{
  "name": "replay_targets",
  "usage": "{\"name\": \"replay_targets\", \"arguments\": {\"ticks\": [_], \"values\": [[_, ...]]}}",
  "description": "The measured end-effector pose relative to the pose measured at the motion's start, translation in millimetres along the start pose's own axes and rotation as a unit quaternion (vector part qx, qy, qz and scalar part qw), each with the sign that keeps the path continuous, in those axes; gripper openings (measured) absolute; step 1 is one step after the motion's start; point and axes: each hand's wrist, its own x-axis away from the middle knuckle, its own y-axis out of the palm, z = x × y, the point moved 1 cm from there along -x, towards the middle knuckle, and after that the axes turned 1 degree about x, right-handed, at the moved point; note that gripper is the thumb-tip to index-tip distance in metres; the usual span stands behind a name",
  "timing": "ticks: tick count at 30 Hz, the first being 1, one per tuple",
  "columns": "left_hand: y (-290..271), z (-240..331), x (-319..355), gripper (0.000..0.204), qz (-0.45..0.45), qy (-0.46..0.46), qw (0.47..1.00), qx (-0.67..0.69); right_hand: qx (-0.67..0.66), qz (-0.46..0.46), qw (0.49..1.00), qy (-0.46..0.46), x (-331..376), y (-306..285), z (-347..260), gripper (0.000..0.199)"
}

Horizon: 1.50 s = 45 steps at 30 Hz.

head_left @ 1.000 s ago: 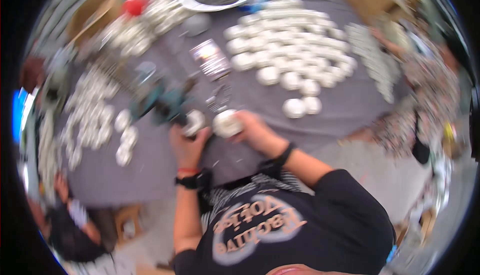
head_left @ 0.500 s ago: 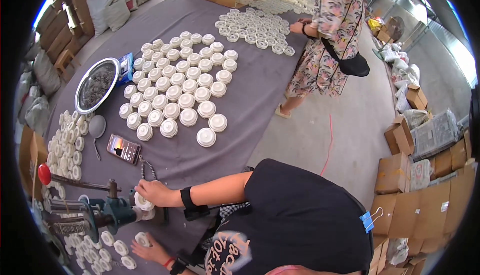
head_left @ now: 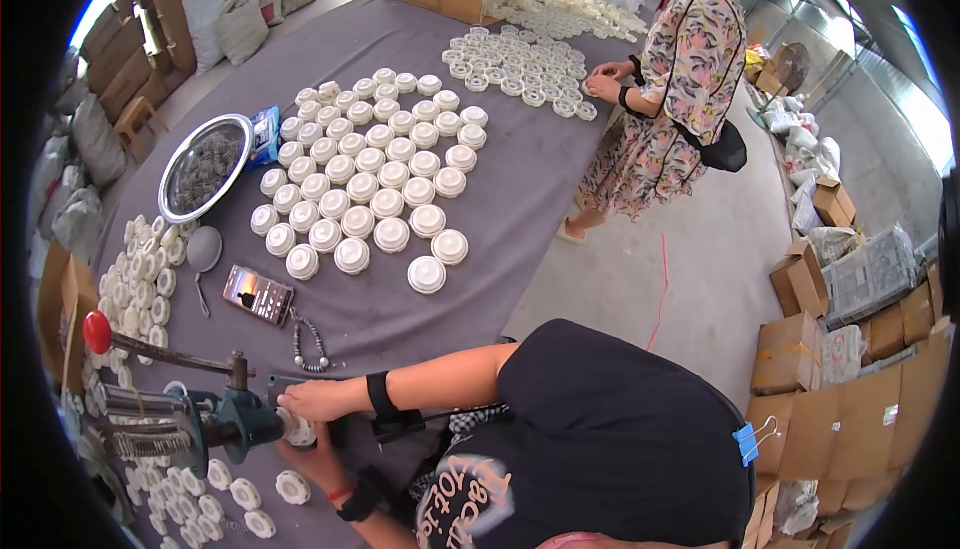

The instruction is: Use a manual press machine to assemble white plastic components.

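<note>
A long grey-clothed table point(head_left: 520, 209) carries rows of round white plastic caps point(head_left: 372, 199), a steel bowl point(head_left: 205, 167) and a smartphone point(head_left: 258, 295). At its near edge, beside a teal hand press point(head_left: 235, 421), the right hand point(head_left: 318, 401) pinches a small white ribbed cap point(head_left: 297, 429), while the left hand point(head_left: 325, 464) beneath has fingers curled, grip unclear.

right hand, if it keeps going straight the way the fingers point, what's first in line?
Likely nothing new: the right hand already presses a white round part against the teal hand press. Straight on, leftward in the picture, the press body comes first. Depth is hard to judge here.
</note>
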Motion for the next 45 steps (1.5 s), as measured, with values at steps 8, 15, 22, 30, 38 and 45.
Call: {"name": "replay_targets", "arguments": {"ticks": [8,15,22,30,38,45], "values": [[-12.3,-27.4,-6.2,0.059,0.078,0.059,0.986,-0.138,0.138,-0.085,0.968,-0.193,0.1,-20.0,-0.9,0.029],[-20.6,1.2,-5.7,0.061,0.044,0.044,0.991,-0.116,-0.111,-0.074,0.984,0.12,20.7,-34.2,-57.6,0.038],[-7.2,-12.9,-6.5,0.059,0.097,0.109,0.988,-0.057,-0.093,-0.027,0.992,0.085,21.3,-27.0,-45.8,0.035],[-13.5,-29.2,-14.5,0.061,0.05,0.115,0.992,-0.01,-0.118,-0.067,0.989,0.06,20.5,-23.6,-43.6,0.033],[-5.6,-30.3,-1.3,0.062,0.152,0.114,0.973,-0.133,-0.051,0.304,0.877,-0.368,-21.3,-121.7,-231.9,0.012],[-17.2,-49.2,1.3,0.067,0.117,0.098,0.984,-0.094,0.452,0.012,0.81,-0.374,-31.7,-114.0,-291.3,0.04]]}}
